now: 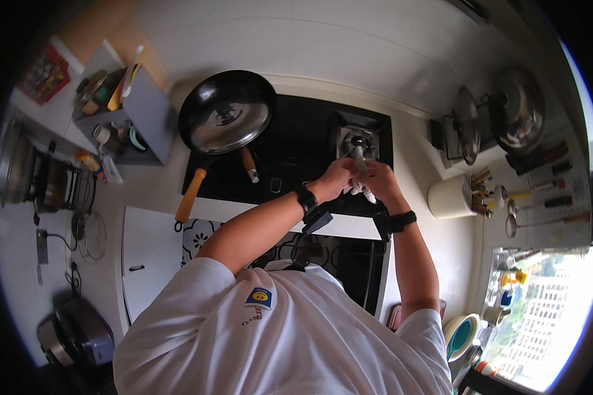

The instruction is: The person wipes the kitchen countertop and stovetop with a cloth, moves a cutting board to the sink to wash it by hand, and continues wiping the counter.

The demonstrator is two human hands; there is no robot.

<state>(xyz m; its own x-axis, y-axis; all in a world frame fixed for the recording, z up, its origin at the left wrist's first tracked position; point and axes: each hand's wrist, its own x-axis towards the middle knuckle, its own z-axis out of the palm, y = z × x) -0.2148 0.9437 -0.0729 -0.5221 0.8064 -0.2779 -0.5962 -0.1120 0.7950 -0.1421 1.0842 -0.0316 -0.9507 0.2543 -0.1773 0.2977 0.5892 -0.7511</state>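
Observation:
Both of my hands meet over the right burner of a black glass gas hob [296,128]. Between them is a bunched grey-white cloth [360,157], its tail ends hanging below my fingers. My left hand [337,177] grips it from the left, and my right hand [383,181] has hold of it from the right. The cloth's upper end reaches the dark centre of the burner [348,143], partly covering it; whether they touch is unclear. A metal-lidded black wok [227,113] with a wooden handle [191,195] sits on the hob's left side.
Left of the hob stands a grey storage box [150,118] holding jars. To the right are a cream utensil holder [447,196], pot lids [467,126] and hanging ladles [511,224]. A white cabinet door [150,266] stands below on the left. A window [543,311] lies at right.

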